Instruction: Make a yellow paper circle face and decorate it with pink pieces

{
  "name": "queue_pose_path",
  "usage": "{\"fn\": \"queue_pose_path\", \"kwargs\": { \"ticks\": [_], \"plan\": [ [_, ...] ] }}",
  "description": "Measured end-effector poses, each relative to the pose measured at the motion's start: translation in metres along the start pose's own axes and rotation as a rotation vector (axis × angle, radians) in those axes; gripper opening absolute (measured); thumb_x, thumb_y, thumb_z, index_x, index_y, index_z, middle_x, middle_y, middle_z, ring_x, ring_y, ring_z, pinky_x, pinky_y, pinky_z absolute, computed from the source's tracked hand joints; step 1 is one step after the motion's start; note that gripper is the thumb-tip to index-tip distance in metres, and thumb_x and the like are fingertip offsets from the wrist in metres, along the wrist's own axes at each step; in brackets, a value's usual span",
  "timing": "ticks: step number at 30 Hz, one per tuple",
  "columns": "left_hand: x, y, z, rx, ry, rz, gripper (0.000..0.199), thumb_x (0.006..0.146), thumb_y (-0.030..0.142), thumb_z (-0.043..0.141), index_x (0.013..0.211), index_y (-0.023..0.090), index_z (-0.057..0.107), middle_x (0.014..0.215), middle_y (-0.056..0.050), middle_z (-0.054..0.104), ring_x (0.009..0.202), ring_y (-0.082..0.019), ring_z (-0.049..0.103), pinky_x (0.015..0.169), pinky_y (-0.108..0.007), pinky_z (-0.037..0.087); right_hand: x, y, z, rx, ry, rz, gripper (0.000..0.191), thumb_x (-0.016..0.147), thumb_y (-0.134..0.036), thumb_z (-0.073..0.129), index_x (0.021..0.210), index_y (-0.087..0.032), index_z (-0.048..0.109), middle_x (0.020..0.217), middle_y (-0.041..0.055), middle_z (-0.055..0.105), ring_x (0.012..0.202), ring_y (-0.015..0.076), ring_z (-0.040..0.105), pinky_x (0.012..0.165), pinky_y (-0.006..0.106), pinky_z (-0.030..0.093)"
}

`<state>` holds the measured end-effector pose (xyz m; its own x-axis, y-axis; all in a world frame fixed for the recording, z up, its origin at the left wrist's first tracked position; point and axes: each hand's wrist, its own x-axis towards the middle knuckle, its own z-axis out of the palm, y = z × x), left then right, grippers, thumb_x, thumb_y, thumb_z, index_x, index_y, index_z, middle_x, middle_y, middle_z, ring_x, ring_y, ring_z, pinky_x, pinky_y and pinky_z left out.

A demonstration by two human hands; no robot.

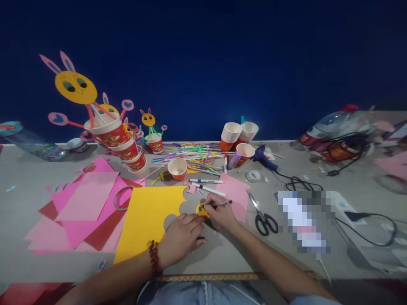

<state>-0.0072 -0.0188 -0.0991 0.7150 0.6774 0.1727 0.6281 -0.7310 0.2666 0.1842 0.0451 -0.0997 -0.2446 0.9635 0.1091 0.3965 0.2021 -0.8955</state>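
Note:
A small yellow paper disc [201, 209] with dark blue marks lies on the grey table, partly hidden by the fingers. My right hand [221, 214] is closed around a dark pen [226, 203], its tip at the disc. The fingers of my left hand [183, 237] reach the disc's lower edge, and a dark object [201, 238] shows by its thumb; whether it is gripped is unclear. Left of the disc lies a yellow sheet [149, 216] with rounded cut-outs. Two white markers [208, 189] rest just above.
Black scissors [266, 222] and a pink sheet [237, 192] lie right. Pink and red sheets [92, 195] spread left, below stacked cups [111, 137] bearing a yellow rabbit face [76, 87]. Behind are coloured sticks [197, 154], a paper cup [177, 171], a blue glue gun [263, 158] and bottles [330, 120].

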Motion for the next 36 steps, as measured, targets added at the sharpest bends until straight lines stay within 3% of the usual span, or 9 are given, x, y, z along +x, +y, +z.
{"fn": "queue_pose_path", "kwargs": {
  "ticks": [36],
  "plan": [
    [0.0011, 0.0002, -0.0005, 0.007, 0.026, 0.019, 0.032, 0.091, 0.046, 0.062, 0.105, 0.018, 0.060, 0.125, -0.007, 0.065, 0.115, -0.023, 0.057, 0.089, -0.039, 0.045, 0.0005, 0.0018, 0.0017, -0.002, 0.004, 0.017, 0.009, 0.074, -0.020, 0.053, 0.065, -0.022, 0.054, 0.063, -0.0018, 0.061, 0.060, 0.0159, 0.055, 0.056, 0.025, 0.040]
  ]
}}
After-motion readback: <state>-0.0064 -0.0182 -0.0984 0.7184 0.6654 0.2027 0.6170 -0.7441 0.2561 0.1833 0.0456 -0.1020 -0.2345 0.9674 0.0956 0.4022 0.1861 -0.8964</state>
